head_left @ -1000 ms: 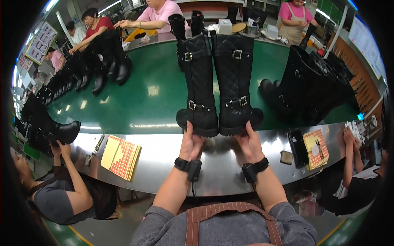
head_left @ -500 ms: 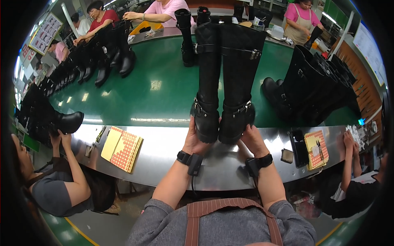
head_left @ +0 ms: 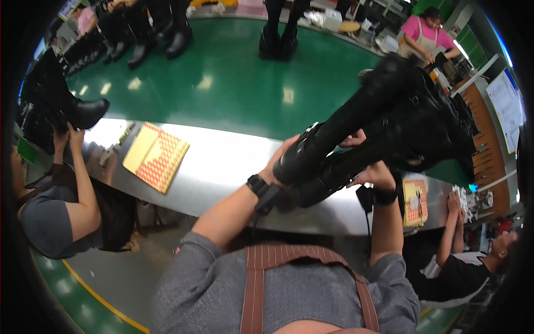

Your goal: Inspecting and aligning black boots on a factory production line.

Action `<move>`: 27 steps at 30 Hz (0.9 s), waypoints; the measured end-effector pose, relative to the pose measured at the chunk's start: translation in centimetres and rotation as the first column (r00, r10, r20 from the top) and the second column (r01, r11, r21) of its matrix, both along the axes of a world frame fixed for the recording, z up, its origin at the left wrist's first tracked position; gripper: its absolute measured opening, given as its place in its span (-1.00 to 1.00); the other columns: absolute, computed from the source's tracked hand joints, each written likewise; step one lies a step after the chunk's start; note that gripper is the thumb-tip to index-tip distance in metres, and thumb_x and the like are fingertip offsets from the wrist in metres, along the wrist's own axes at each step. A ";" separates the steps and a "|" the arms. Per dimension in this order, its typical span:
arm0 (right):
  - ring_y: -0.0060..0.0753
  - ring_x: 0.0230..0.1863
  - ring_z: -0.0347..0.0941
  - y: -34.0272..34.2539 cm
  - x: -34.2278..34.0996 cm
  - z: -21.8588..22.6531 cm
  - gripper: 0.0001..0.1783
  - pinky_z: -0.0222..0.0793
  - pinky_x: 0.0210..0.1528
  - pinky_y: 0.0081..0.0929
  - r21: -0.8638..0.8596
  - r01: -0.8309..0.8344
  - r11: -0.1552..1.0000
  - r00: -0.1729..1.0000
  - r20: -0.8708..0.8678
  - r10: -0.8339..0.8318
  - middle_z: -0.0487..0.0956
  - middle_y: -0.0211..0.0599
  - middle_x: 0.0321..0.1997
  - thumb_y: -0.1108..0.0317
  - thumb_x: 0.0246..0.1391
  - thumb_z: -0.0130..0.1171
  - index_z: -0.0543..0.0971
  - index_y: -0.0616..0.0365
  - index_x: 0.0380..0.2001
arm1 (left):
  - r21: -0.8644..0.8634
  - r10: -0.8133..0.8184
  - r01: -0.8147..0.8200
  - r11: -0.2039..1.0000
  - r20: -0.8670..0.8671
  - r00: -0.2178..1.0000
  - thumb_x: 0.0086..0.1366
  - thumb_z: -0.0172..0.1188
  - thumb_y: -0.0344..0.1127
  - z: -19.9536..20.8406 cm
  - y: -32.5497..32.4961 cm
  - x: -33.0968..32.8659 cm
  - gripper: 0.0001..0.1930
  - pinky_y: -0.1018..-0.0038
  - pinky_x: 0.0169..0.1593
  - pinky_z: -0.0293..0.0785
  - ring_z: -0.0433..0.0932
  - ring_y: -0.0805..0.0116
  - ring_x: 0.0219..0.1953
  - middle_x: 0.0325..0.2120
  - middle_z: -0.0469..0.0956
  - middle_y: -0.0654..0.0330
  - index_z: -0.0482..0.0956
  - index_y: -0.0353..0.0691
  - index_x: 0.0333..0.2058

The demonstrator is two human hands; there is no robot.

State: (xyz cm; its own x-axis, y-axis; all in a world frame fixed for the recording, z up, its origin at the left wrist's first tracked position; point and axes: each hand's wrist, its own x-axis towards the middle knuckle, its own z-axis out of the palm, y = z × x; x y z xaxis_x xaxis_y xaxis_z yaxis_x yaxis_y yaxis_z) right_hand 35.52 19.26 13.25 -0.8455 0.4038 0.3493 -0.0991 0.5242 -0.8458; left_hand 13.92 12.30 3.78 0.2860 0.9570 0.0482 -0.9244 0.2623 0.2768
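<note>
A pair of tall black boots is in my hands, tilted with the shafts toward the upper right and the soles toward me. My left hand (head_left: 280, 162) closes on the lower part of the left boot (head_left: 356, 111). Around the foot of the right boot (head_left: 328, 181) my right hand (head_left: 379, 176) is closed. Some fingertips show between the two boots; which hand they belong to I cannot tell. The shafts, blurred at their tops, overlap a cluster of black boots (head_left: 431, 131) on the right, so whether they touch is hidden.
A steel strip (head_left: 222, 147) edges the green table (head_left: 222, 72). Yellow-and-red patterned pads (head_left: 158, 158) lie left, similar ones (head_left: 413, 203) right. Another pair of boots (head_left: 278, 42) stands at the far side. Co-workers sit on both sides; the left one holds a boot (head_left: 89, 113).
The boots in my hands have swung from upright to a steep tilt rightward, toward the cluster. My view has turned and shifted. Another standing pair shows at the far side.
</note>
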 end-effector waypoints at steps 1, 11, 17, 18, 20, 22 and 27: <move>-0.34 0.29 0.23 -0.3 0.3 0.4 0.01 0.07 0.35 -0.36 0.011 0.011 1.000 0.996 0.086 -0.012 0.29 -0.19 0.30 0.36 -0.45 0.63 0.37 0.25 0.17 | -0.026 -0.073 0.073 0.997 -0.011 0.997 0.45 -0.11 -0.10 -0.8 -0.2 0.3 -0.62 0.38 0.01 0.59 0.64 0.31 -0.13 -0.10 0.61 0.10 0.46 -0.23 0.04; -0.28 -0.02 0.50 -2.3 7.1 -5.2 -0.55 0.43 0.08 -0.36 0.082 0.371 0.925 0.928 0.014 -0.373 0.58 -0.22 -0.07 0.46 -0.33 0.46 0.63 0.23 -0.22 | 0.065 -0.090 0.120 0.991 -0.348 0.933 0.43 -0.14 0.13 -1.0 0.2 -2.2 -0.43 0.35 0.01 0.56 0.60 0.30 -0.08 -0.10 0.57 0.00 0.39 -0.26 0.11; -0.18 0.14 0.40 -3.3 8.2 -4.8 -0.28 0.31 0.23 -0.28 -0.015 0.481 0.877 0.848 0.261 -0.461 0.50 -0.14 0.09 0.73 -0.40 0.30 0.48 0.31 0.03 | 0.139 0.078 -0.003 0.990 -0.543 0.836 0.34 0.09 -0.23 -0.5 -0.1 -1.7 -0.68 0.45 -0.04 0.55 0.59 0.45 -0.13 -0.15 0.59 0.16 0.50 -0.26 -0.01; -0.23 0.07 0.43 -3.6 7.7 -5.0 -0.34 0.35 0.17 -0.32 -0.091 0.569 0.818 0.809 0.243 -0.536 0.52 -0.17 0.03 0.71 -0.38 0.32 0.51 0.30 -0.03 | 0.126 0.076 -0.008 0.992 -0.545 0.835 0.33 0.10 -0.26 -0.6 -0.1 -1.6 -0.70 0.46 -0.04 0.55 0.59 0.47 -0.13 -0.16 0.59 0.17 0.51 -0.25 -0.02; -0.34 -0.13 0.51 -4.1 6.8 -5.3 -0.52 0.45 -0.02 -0.43 -0.184 0.526 0.830 0.849 0.053 -0.526 0.59 -0.23 -0.15 0.64 -0.31 0.38 0.58 0.30 -0.17 | 0.114 0.081 -0.022 0.993 -0.542 0.837 0.32 0.12 -0.30 -0.9 0.0 -1.6 -0.73 0.47 -0.05 0.55 0.58 0.50 -0.15 -0.17 0.59 0.20 0.52 -0.23 -0.04; -0.42 -0.24 0.56 -4.3 6.2 -5.6 -0.62 0.51 -0.13 -0.50 -0.148 0.531 0.834 0.837 -0.061 -0.544 0.62 -0.27 -0.25 0.58 -0.26 0.43 0.62 0.29 -0.25 | 0.100 0.082 -0.030 0.995 -0.572 0.816 0.32 0.13 -0.30 -1.0 0.1 -1.7 -0.74 0.46 -0.05 0.56 0.58 0.49 -0.15 -0.16 0.59 0.20 0.52 -0.22 -0.05; -0.27 0.08 0.43 -4.0 6.6 -5.9 -0.39 0.35 0.17 -0.32 0.029 0.465 0.885 0.884 0.047 -0.466 0.53 -0.18 0.02 0.68 -0.33 0.35 0.52 0.29 -0.04 | 0.093 0.057 0.000 0.996 -0.601 0.797 0.30 0.17 -0.33 -0.8 0.1 -2.0 -0.69 0.42 0.06 0.50 0.55 0.45 -0.06 -0.11 0.57 0.18 0.49 -0.21 0.00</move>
State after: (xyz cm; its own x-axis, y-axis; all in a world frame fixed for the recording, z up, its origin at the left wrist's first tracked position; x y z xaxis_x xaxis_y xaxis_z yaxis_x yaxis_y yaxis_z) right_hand 42.11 15.29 7.35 -0.5786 0.7498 0.3209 0.2029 0.5134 -0.8338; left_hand 11.94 12.36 2.99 0.2567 0.9655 -0.0444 -0.5696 0.1882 0.8001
